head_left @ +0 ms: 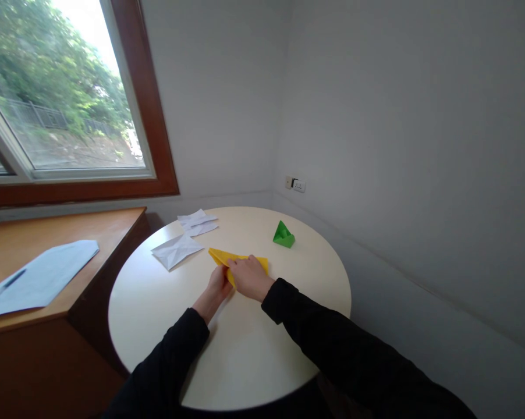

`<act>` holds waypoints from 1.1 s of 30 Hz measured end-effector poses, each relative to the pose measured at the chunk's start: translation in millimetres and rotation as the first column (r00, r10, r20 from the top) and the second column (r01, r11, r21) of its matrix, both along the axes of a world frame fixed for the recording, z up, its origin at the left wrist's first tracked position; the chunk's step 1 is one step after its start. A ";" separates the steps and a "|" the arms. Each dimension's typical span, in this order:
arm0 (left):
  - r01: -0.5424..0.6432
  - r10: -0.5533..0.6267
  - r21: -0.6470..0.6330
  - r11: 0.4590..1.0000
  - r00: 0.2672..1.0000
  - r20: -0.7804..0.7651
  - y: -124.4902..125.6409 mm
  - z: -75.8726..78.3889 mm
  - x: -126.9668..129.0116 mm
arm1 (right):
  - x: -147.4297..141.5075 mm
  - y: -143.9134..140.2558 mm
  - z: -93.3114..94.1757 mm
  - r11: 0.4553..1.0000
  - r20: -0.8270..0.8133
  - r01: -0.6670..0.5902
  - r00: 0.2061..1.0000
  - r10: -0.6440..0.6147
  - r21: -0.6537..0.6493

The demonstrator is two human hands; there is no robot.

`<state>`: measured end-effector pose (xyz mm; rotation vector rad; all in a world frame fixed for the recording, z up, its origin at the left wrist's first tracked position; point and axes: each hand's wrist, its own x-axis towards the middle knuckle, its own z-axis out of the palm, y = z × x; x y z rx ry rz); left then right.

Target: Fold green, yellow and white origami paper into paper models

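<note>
A folded sheet of yellow paper point(224, 255) is held just above the round table, its pointed end toward the left. My left hand point(219, 284) grips its lower edge from below, the fingers partly hidden behind the paper. Across the middle of the sheet lies my right hand point(250, 277), fingers closed on it and pressing near a fold. Part of the yellow paper shows beyond the right hand's knuckles. Farther back on the right stands a folded green paper boat point(283, 235), apart from both hands.
Creased white paper point(177, 251) lies left of my hands on the round table point(153, 314), with more white folded paper point(197, 221) behind it. A wooden cabinet point(114, 233) at left bears a pale sheet point(57, 270) and a pen point(9, 283). Walls stand behind and at right.
</note>
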<state>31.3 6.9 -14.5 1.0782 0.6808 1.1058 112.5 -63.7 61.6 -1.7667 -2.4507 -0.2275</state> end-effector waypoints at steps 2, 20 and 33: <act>0.025 -0.012 -0.074 0.997 0.985 0.170 3.3 3.3 -2.1 | -1.3 -1.1 -8.3 0.998 -0.032 -0.005 0.999 0.007 0.068; 0.234 -0.045 -0.316 0.919 0.861 0.507 -10.6 30.4 -18.4 | 25.7 -7.8 -52.7 0.982 -0.123 -0.132 0.981 0.148 0.134; 0.211 -0.050 -0.279 0.937 0.871 0.488 -10.2 17.9 -11.5 | 7.3 -4.4 -44.9 0.973 -0.317 0.025 0.947 0.050 0.228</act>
